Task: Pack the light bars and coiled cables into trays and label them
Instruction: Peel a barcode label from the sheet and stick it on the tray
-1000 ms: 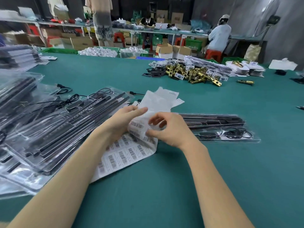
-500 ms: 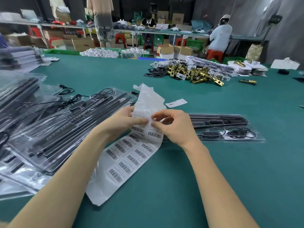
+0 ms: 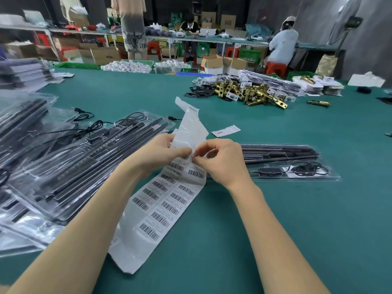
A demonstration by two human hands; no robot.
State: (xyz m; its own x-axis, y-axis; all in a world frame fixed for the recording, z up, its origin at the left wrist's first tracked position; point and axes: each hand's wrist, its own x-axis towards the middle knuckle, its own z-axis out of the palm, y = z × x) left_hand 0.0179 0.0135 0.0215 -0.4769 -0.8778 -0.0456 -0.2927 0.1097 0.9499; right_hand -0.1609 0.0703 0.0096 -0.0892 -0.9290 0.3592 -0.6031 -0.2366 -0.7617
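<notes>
Label sheet [image 3: 161,211]: a long strip of barcode stickers on glossy backing, its near end lying on the green desk [image 3: 275,240], its far end lifted and curling upward between the two hands. Left hand [image 3: 157,154] grips the strip at its left edge, thumb on top, holding it steady. Right hand [image 3: 220,160] is closed in a fingertip pinch at the corner of one sticker in the top printed row; whether that corner has lifted cannot be told.

Handling judgement: the sheet is thin, light and limp, and the bared backing is slick. Each sticker should be taken by a corner only, peeled slowly; the adhesive face will likely fold onto itself or catch on skin if handled flat.

Just beyond the right hand lies a single packed tray [image 3: 292,164], clear plastic, holding black light bars and a coiled cable; it is probably the tray awaiting this label. To the left, overlapping stacked trays [image 3: 70,158] with loose cables on top. A small white card [image 3: 226,130] lies further out. Beyond that, a heap of brass lock parts [image 3: 248,92]. Other workers sit at the far benches.
</notes>
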